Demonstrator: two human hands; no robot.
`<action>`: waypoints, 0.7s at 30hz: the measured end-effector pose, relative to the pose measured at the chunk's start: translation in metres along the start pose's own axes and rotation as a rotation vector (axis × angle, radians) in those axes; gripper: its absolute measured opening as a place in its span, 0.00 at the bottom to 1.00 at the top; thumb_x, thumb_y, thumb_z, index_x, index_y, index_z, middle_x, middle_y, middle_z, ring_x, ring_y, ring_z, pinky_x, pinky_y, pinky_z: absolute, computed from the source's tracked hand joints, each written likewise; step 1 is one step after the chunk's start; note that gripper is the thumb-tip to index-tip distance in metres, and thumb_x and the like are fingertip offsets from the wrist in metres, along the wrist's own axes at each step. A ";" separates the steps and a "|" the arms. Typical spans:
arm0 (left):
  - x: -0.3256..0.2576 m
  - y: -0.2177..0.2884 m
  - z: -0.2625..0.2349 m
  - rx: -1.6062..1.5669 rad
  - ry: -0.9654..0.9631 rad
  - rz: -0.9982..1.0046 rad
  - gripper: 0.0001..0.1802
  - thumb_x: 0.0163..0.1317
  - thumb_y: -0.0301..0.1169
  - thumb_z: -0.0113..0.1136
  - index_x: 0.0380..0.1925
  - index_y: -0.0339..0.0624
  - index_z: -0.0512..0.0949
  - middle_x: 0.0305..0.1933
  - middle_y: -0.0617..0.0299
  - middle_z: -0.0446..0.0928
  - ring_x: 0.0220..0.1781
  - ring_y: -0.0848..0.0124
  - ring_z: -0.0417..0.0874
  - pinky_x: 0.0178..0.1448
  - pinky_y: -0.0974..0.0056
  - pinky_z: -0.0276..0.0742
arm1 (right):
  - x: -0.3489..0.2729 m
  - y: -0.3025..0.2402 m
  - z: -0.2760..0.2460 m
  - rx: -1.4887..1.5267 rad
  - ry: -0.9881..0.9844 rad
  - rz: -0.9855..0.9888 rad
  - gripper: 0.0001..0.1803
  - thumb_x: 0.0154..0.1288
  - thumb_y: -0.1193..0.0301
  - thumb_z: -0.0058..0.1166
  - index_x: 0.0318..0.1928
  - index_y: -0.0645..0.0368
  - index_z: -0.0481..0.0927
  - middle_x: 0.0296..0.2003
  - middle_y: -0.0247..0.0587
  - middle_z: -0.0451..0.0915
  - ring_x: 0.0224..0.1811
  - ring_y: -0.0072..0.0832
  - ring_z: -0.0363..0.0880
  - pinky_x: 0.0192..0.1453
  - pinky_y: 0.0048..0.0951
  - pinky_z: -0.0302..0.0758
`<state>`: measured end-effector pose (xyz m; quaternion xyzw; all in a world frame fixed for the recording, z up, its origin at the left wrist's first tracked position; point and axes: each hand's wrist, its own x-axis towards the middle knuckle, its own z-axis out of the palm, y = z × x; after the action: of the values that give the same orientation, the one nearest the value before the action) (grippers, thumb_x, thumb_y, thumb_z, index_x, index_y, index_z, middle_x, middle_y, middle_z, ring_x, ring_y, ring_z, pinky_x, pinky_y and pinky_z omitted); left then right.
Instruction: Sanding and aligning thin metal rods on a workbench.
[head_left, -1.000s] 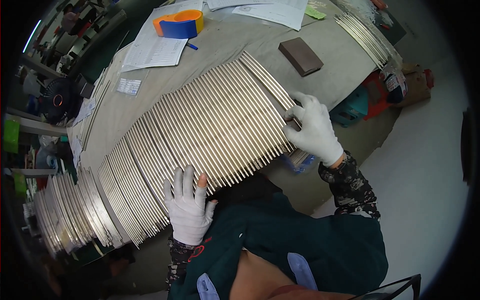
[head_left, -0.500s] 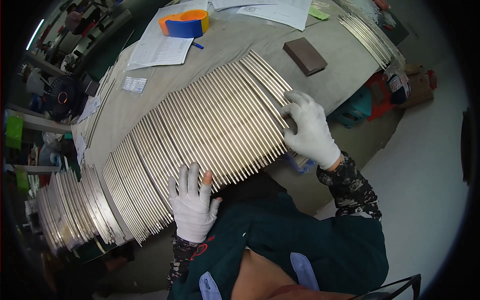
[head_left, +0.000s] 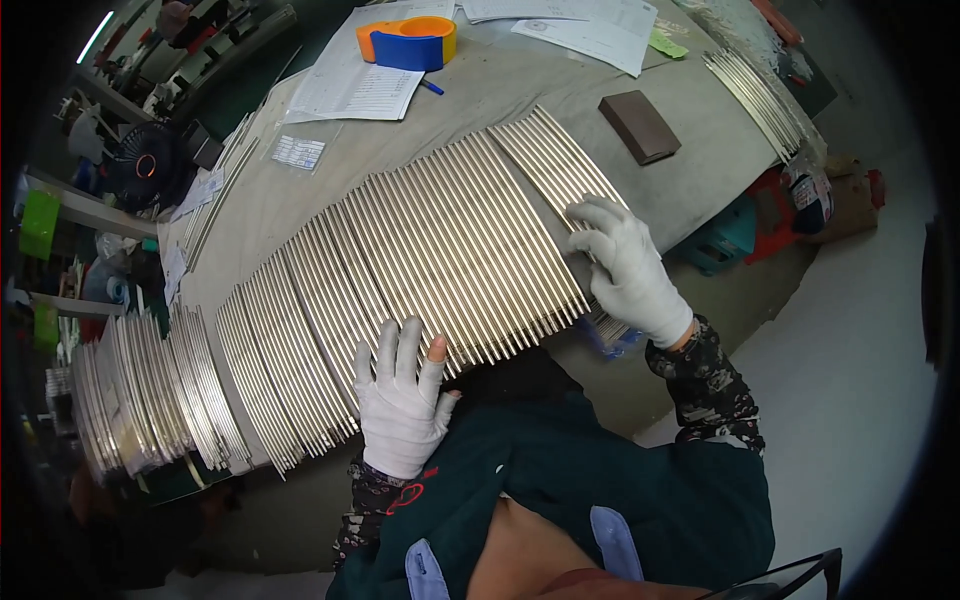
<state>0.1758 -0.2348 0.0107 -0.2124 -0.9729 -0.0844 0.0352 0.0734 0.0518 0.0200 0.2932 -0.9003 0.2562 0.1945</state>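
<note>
A wide row of thin, shiny metal rods (head_left: pixel 440 250) lies side by side across the table. My left hand (head_left: pixel 403 410), in a white glove with the index fingertip and thumb tip bare, rests with fingers spread on the rods' near ends. At the row's right end, my gloved right hand (head_left: pixel 637 275) has its fingers bent over the rods, thumb held apart. Its fingertips touch a smaller group of rods (head_left: pixel 560 150). A narrow wedge-shaped gap, wider toward me, parts this group from the main row. The undersides of the right fingertips are hidden.
A dark brown block (head_left: pixel 638 127) lies beyond the rods. Behind are paper sheets (head_left: pixel 350 92), an orange-and-blue tape dispenser (head_left: pixel 408 43) and a blue pen (head_left: pixel 432 87). More rods are bundled at the left (head_left: pixel 130 395) and far right (head_left: pixel 752 100).
More rods now stand apart in the right-hand group, and the gap has shifted left along the row. My right fingers have changed their bend slightly. The whole view has shifted a little.
</note>
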 end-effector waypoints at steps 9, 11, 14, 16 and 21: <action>0.000 -0.002 0.001 -0.016 -0.008 0.020 0.50 0.44 0.40 0.71 0.68 0.51 0.57 0.69 0.46 0.59 0.70 0.45 0.60 0.68 0.36 0.54 | 0.010 0.002 -0.009 0.011 -0.230 -0.229 0.11 0.41 0.81 0.58 0.28 0.55 0.76 0.41 0.37 0.80 0.53 0.40 0.75 0.52 0.39 0.73; 0.000 -0.002 0.000 -0.017 -0.003 0.016 0.50 0.43 0.40 0.71 0.68 0.51 0.57 0.69 0.46 0.60 0.70 0.46 0.60 0.68 0.36 0.54 | 0.009 0.003 -0.010 -0.073 -0.220 -0.271 0.10 0.41 0.79 0.59 0.27 0.54 0.76 0.39 0.33 0.81 0.52 0.38 0.76 0.51 0.37 0.73; 0.001 -0.002 0.001 -0.036 -0.004 0.021 0.50 0.43 0.40 0.72 0.68 0.52 0.57 0.69 0.46 0.60 0.69 0.45 0.61 0.67 0.36 0.54 | 0.007 0.007 -0.012 -0.092 -0.257 -0.279 0.11 0.42 0.77 0.60 0.30 0.51 0.78 0.38 0.27 0.80 0.48 0.34 0.76 0.52 0.35 0.71; 0.001 -0.002 0.000 -0.040 -0.003 0.016 0.51 0.43 0.40 0.72 0.68 0.52 0.57 0.68 0.46 0.60 0.69 0.45 0.61 0.67 0.36 0.55 | 0.008 0.007 -0.011 -0.077 -0.264 -0.266 0.12 0.43 0.77 0.60 0.31 0.50 0.79 0.38 0.27 0.80 0.48 0.34 0.76 0.52 0.35 0.71; 0.001 -0.002 0.000 -0.044 0.016 0.015 0.51 0.43 0.39 0.72 0.68 0.52 0.57 0.68 0.47 0.61 0.68 0.45 0.62 0.67 0.36 0.55 | 0.012 -0.002 -0.014 -0.125 -0.292 -0.315 0.13 0.45 0.77 0.58 0.35 0.50 0.79 0.38 0.29 0.78 0.49 0.33 0.76 0.52 0.35 0.71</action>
<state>0.1745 -0.2361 0.0106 -0.2195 -0.9689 -0.1073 0.0388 0.0688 0.0529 0.0374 0.4517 -0.8760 0.1214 0.1177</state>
